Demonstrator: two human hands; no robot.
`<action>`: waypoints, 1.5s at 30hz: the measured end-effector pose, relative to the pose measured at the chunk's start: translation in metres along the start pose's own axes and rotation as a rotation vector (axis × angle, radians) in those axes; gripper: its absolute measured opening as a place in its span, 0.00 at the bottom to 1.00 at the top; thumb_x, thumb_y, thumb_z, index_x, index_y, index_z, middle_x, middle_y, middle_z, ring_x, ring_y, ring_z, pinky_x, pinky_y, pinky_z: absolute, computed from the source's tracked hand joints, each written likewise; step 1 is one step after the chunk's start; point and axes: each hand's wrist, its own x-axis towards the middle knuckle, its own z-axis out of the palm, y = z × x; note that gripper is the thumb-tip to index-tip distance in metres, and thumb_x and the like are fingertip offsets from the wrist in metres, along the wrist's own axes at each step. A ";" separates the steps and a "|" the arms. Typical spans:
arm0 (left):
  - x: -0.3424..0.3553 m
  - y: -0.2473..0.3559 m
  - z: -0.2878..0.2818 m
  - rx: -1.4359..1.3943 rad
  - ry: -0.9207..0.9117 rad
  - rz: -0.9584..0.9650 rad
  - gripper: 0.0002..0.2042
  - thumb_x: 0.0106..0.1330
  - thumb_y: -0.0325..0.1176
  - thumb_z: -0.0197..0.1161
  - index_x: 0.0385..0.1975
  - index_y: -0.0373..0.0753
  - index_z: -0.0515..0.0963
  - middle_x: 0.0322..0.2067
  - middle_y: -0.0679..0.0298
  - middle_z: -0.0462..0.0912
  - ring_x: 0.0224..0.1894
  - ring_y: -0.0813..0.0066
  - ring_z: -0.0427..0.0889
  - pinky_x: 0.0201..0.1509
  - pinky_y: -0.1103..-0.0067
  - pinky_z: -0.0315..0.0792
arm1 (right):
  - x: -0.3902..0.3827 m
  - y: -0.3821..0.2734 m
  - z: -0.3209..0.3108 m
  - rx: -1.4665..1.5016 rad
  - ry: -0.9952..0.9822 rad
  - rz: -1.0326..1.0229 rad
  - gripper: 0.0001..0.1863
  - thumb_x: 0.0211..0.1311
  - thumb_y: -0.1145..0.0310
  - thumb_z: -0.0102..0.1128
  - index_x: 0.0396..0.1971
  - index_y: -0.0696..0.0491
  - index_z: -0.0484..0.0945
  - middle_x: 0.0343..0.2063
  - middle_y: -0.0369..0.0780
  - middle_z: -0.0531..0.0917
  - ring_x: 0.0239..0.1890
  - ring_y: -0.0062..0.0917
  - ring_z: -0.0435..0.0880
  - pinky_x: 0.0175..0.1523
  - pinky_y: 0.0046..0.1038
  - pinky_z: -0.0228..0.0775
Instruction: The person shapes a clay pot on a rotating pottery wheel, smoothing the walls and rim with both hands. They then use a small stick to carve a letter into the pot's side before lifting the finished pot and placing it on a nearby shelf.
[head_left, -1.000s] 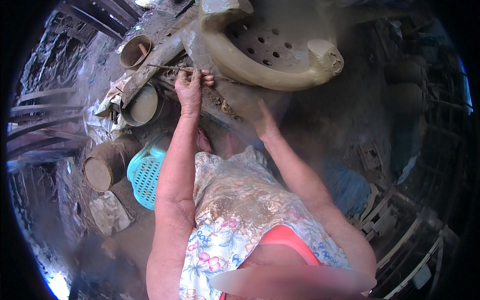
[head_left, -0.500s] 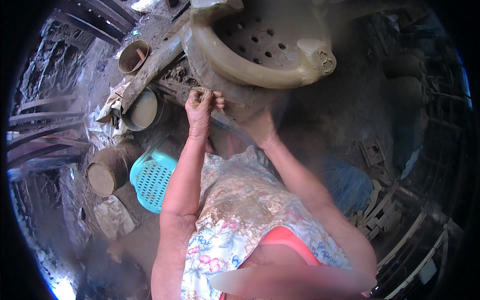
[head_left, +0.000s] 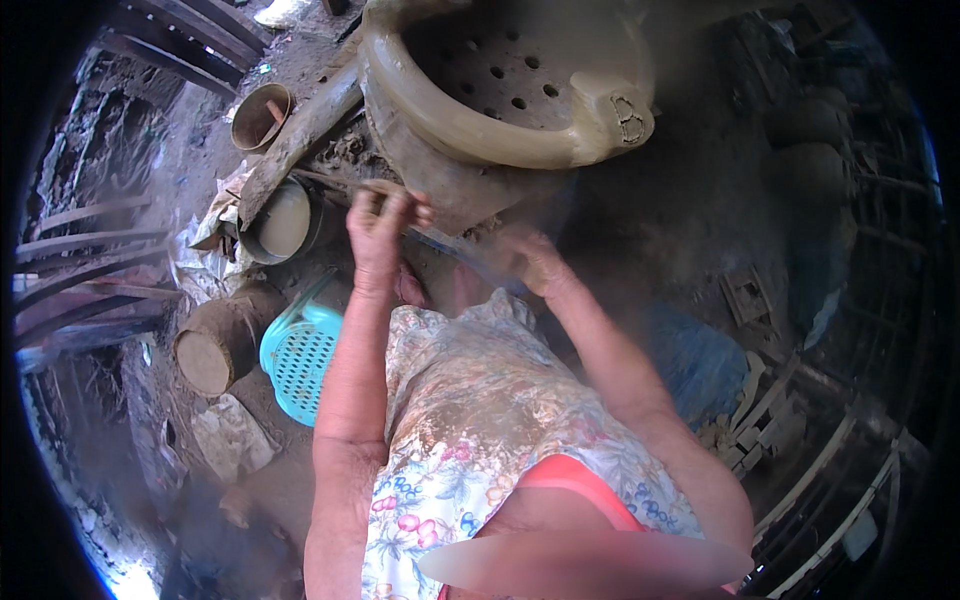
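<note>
A large wet clay stove stands in front of me, with a thick, smooth rim and a floor pierced by several holes. On its right side a raised lug has a rough, broken-looking end face. My left hand is closed in a pinch just off the near left wall. A thin stick-like tool shows at its fingers, partly blurred. By the lower near wall is my right hand, its fingers hazy and smeared. Whether it touches the clay or holds anything cannot be made out.
A plank leans by the stove's left. Beside it are a bucket of murky liquid, a smaller bowl, a turquoise perforated plastic stool and a clay-caked drum. Blue sheeting lies right; wooden slats stand along the edges.
My left hand has moved left and slightly down, away from the wall. My right hand has shifted a little lower. The stove appears slightly further left and up in view.
</note>
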 end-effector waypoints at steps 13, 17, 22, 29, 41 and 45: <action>0.056 -0.014 -0.004 0.002 0.133 0.141 0.04 0.67 0.26 0.53 0.34 0.31 0.67 0.31 0.52 0.80 0.27 0.70 0.82 0.29 0.79 0.80 | 0.055 -0.019 -0.031 0.023 0.337 -0.135 0.44 0.48 0.43 0.65 0.63 0.43 0.57 0.62 0.36 0.58 0.65 0.37 0.53 0.59 0.51 0.55; 0.056 -0.018 -0.002 0.037 0.167 0.117 0.05 0.67 0.26 0.54 0.35 0.31 0.67 0.33 0.51 0.80 0.28 0.69 0.82 0.32 0.78 0.81 | 0.051 -0.007 -0.023 0.031 0.262 -0.199 0.39 0.51 0.46 0.64 0.60 0.46 0.59 0.58 0.37 0.62 0.61 0.36 0.58 0.57 0.46 0.61; 0.046 -0.028 0.005 0.019 0.223 0.203 0.03 0.66 0.23 0.52 0.34 0.30 0.66 0.31 0.51 0.80 0.27 0.69 0.82 0.29 0.78 0.81 | 0.046 0.003 0.008 0.019 0.277 -0.232 0.39 0.56 0.48 0.59 0.61 0.52 0.56 0.59 0.41 0.61 0.60 0.37 0.62 0.59 0.41 0.64; 0.038 -0.035 0.002 0.009 0.272 0.175 0.05 0.66 0.25 0.54 0.35 0.30 0.68 0.32 0.50 0.80 0.27 0.68 0.83 0.31 0.76 0.81 | 0.047 0.017 0.031 0.071 0.336 -0.212 0.41 0.60 0.47 0.55 0.65 0.54 0.50 0.63 0.42 0.56 0.63 0.38 0.57 0.61 0.44 0.60; -0.003 -0.033 0.018 0.049 0.017 -0.113 0.05 0.67 0.27 0.54 0.36 0.34 0.68 0.32 0.54 0.81 0.27 0.72 0.81 0.31 0.78 0.78 | 0.023 0.015 0.020 0.360 -0.006 0.003 0.26 0.59 0.50 0.58 0.52 0.51 0.67 0.44 0.40 0.74 0.45 0.30 0.74 0.48 0.37 0.70; -0.012 -0.031 0.015 0.148 -0.155 -0.061 0.04 0.67 0.29 0.54 0.37 0.37 0.68 0.32 0.57 0.81 0.29 0.73 0.81 0.32 0.78 0.77 | 0.026 0.024 0.014 0.122 -0.006 0.065 0.11 0.60 0.64 0.59 0.40 0.53 0.74 0.27 0.36 0.79 0.27 0.23 0.78 0.36 0.29 0.74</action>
